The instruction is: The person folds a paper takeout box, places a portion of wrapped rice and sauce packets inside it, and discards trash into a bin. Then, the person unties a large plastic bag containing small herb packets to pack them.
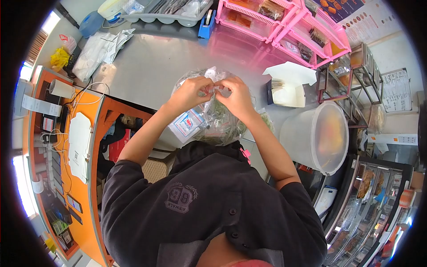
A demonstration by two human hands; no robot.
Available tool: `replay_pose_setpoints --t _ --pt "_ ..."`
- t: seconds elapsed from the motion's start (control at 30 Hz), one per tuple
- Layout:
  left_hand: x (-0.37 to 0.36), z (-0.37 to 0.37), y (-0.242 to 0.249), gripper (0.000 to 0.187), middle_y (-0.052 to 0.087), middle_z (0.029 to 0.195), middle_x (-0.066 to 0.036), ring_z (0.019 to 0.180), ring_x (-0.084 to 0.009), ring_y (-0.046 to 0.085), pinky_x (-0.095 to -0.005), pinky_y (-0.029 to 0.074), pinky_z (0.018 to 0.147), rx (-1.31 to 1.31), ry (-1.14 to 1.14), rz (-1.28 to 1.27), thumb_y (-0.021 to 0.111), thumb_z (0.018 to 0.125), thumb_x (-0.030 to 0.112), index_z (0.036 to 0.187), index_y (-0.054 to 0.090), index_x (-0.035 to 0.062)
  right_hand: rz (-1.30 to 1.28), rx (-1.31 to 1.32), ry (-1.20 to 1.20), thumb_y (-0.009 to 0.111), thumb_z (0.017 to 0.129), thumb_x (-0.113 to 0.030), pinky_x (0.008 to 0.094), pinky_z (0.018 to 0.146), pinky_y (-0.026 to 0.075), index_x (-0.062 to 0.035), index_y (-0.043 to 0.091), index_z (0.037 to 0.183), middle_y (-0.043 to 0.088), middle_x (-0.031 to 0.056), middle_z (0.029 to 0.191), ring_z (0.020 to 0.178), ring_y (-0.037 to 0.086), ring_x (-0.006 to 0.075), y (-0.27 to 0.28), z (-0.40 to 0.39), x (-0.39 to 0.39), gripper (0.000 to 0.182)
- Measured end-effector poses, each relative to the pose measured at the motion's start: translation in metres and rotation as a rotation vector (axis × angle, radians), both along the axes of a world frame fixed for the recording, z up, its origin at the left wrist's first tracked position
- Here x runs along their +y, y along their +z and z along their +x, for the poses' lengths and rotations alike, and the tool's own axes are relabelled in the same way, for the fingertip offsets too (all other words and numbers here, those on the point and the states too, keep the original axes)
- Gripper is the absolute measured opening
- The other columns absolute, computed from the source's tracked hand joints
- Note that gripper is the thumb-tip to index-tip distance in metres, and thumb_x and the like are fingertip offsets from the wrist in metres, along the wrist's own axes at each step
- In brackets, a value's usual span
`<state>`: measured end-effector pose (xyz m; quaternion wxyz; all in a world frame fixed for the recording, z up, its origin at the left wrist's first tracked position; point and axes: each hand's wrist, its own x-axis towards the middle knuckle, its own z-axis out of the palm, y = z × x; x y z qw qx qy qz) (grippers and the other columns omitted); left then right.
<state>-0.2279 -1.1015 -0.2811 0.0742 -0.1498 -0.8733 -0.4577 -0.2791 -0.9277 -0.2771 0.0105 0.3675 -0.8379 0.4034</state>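
Two hands, close together over the near edge of the bench (151, 66). Left grip (195, 92): thumb and fingertips pinched on the gathered neck of a clear bag (214, 110). Right grip (234, 97): likewise narrow, pinching the same neck just beside the left. Exact finger overlap hidden by folds of plastic.

Bag: directly below both grips, between the forearms, close to the dark shirt (209, 196). Contents: leafy greens (226, 116), seen through the plastic. White printed piece (187, 126), blue and red marks, against the bag's left side; cannot tell whether it belongs to the bag.

Right of the bag, on the bench: white box (287, 94), lid raised; nearer the body, a large translucent tub (327, 138). Beyond these, dark metal rack (351, 84).

Far side of the bench, left to right: grey tray (171, 20), blue tape dispenser (206, 26), pink baskets (249, 24) with packets inside. Far left on the bench: white pouches (95, 58). Left of the body: orange desk (100, 129), paper roll (61, 89) on it.
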Motion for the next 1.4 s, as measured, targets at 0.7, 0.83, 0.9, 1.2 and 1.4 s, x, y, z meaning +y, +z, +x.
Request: replay_pose_setpoints --t 0.7,0.83,0.9,1.2,1.4 --pt "0.010 0.000 -0.016 0.022 0.058 0.082 -0.009 0.078 -0.0190 0.062 -0.0304 0.053 0.076 -0.013 0.143 0.115 0.063 0.067 -0.003 0.087 0.054 0.0001 0.134 -0.019 0.268 0.064 0.065 -0.010 0.0348 0.059 0.044 -0.0010 0.049 0.082 0.054 0.0122 0.067 0.061 0.055 0.0270 0.000 -0.031 -0.012 0.024" --pt "0.012 0.000 -0.024 0.022 0.058 0.081 -0.007 0.080 -0.0171 0.061 -0.0306 0.053 0.077 -0.009 0.150 0.193 0.063 0.068 -0.003 0.087 0.053 0.0002 0.031 -0.200 0.231 0.062 0.066 -0.004 0.0277 0.054 0.041 -0.0005 0.050 0.080 0.050 0.0071 0.060 0.055 0.049 0.0160 -0.008 -0.028 -0.011 0.018" --pt "0.011 0.001 -0.023 0.020 0.058 0.081 -0.006 0.080 -0.0159 0.062 -0.0307 0.053 0.078 -0.009 0.149 0.224 0.063 0.069 -0.003 0.087 0.053 0.0003 -0.012 -0.271 0.221 0.061 0.067 -0.002 0.0251 0.052 0.039 -0.0008 0.051 0.080 0.048 0.0049 0.058 0.053 0.047 0.0116 -0.012 -0.029 -0.010 0.016" --pt "0.006 -0.008 -0.006 0.014 0.060 0.080 -0.004 0.070 -0.0099 0.059 -0.0252 0.050 0.067 -0.062 0.138 0.229 0.061 0.077 0.002 0.090 0.056 0.0013 0.023 -0.128 0.139 0.064 0.070 -0.003 0.0237 0.050 0.037 -0.0034 0.053 0.085 0.049 0.0014 0.059 0.052 0.045 0.0089 0.008 -0.026 -0.003 0.019" --pt "-0.001 -0.017 -0.003 0.016 0.062 0.077 -0.004 0.063 -0.0072 0.054 -0.0225 0.045 0.058 -0.169 0.162 0.227 0.062 0.080 0.008 0.094 0.061 0.0005 -0.058 -0.095 -0.024 0.072 0.067 -0.008 0.0272 0.054 0.040 -0.0042 0.054 0.084 0.054 0.0044 0.069 0.059 0.048 0.0145 0.002 -0.016 -0.002 0.025"
